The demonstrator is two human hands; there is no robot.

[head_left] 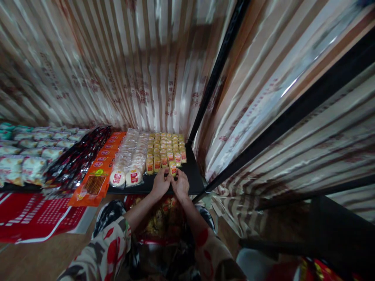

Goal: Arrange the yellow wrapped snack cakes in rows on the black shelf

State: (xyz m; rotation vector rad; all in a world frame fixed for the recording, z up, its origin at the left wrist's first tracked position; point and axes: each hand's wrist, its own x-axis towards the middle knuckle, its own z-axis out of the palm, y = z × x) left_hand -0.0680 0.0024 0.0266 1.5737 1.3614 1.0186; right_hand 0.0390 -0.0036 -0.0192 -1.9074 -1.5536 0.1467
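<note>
Between my fingertips is a small yellow snack packet (173, 168) with a red label, held upright at the front of the black shelf (191, 171). My left hand (161, 182) pinches its left side, and my right hand (180, 183) grips it from the right. Just behind it stand several rows of matching yellow packets (157, 162). To their left lie two columns of round white cakes in clear wrap (134, 177), with red labels on the front ones. Below my forearms, a red container (146, 242) of wrapped items is partly hidden.
Further left are orange snack packs (96, 179), dark shiny packets (73, 160) and white packets (33, 169). A black metal upright (216, 74) and a slanting black bar (278, 113) frame the right side. Striped plastic sheeting (140, 70) hangs behind. A red printed sheet (35, 218) lies lower left.
</note>
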